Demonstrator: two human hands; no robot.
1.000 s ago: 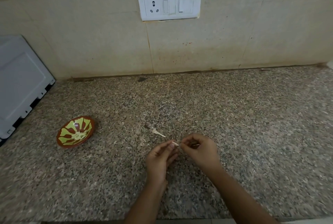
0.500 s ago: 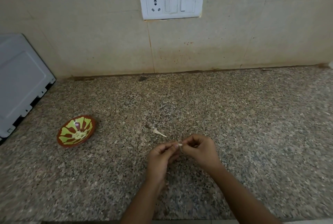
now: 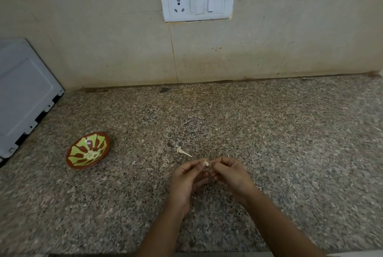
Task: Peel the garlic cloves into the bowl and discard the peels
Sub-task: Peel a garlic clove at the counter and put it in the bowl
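A small pale garlic clove is pinched between the fingertips of my left hand and my right hand, both held together just above the granite counter. Most of the clove is hidden by my fingers. A garlic stem piece lies on the counter just beyond my hands. To the left stands a small brown bowl with a yellow-green pattern, holding several peeled cloves.
A white appliance stands at the far left against the tiled wall. A white socket and switch plate is on the wall above. The speckled granite counter stretches right; its front edge runs along the bottom.
My hands stay together on the clove, fingers shifting slightly on it. The bowl and stem piece have not moved.
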